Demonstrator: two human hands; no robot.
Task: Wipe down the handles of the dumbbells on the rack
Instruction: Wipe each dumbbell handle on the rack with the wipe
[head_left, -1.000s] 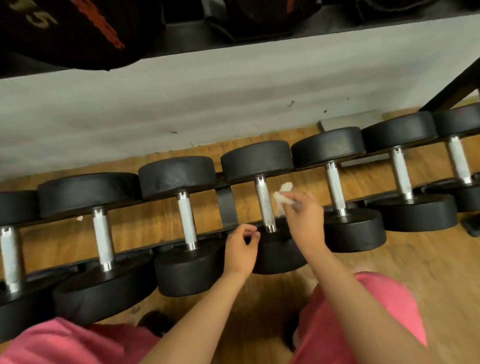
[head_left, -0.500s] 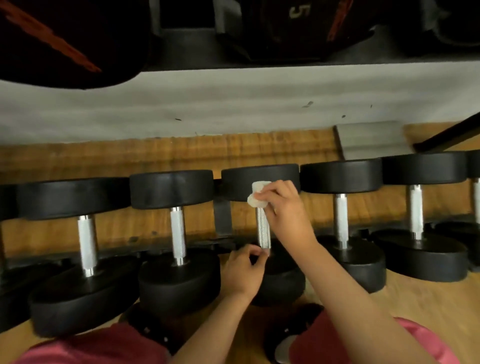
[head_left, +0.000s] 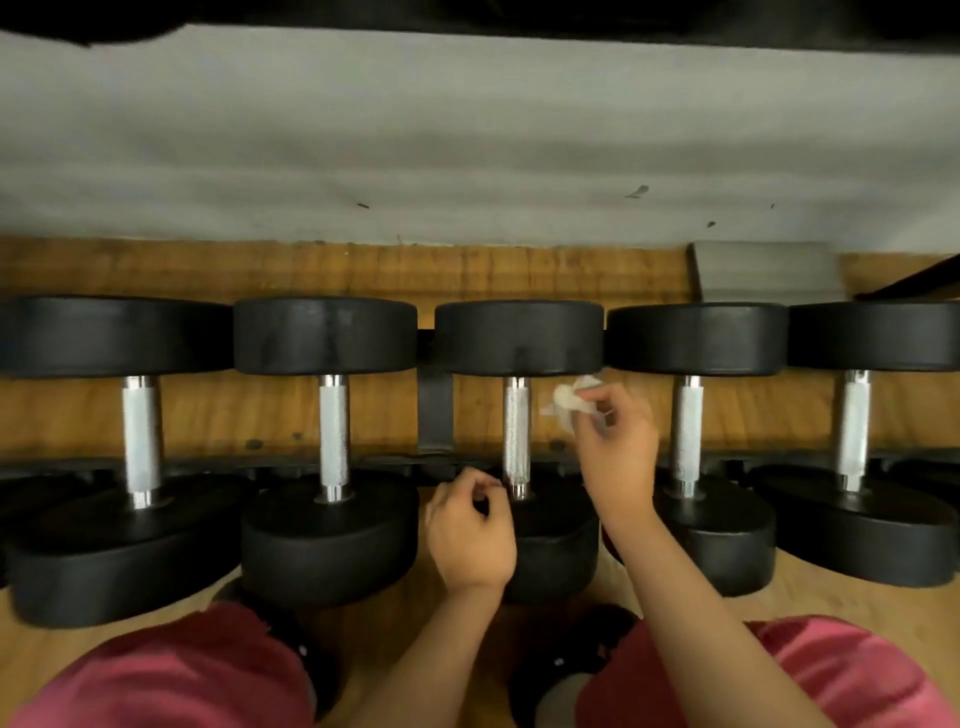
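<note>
The wipe (head_left: 567, 402) was a small crumpled scrap, light and limp. It would likely need bunching against the metal with the fingertips, since a loose pinch might let it slip. The right hand (head_left: 615, 447) pinched it between thumb and fingertips, clear of any bar. The middle handle (head_left: 517, 426) stood just left of that hand. It was a stiff, knurled steel bar, probably rough enough to drag at a thin wipe and tear it. Its dumbbell (head_left: 519, 338) looked heavy and sat firm across the rack (head_left: 435, 415), so it should not roll under a rub. Wrapping the wipe round the bar's middle seemed the best hold. The right wrist was raised and the forearm reached forward. The left hand (head_left: 470, 530) sat nearer the body, fingers loosely curled with nothing in them. Their tips were just beside the handle's near end, and whether they touched it could not be told. Another handle (head_left: 687, 426) stood just right of the right hand.
</note>
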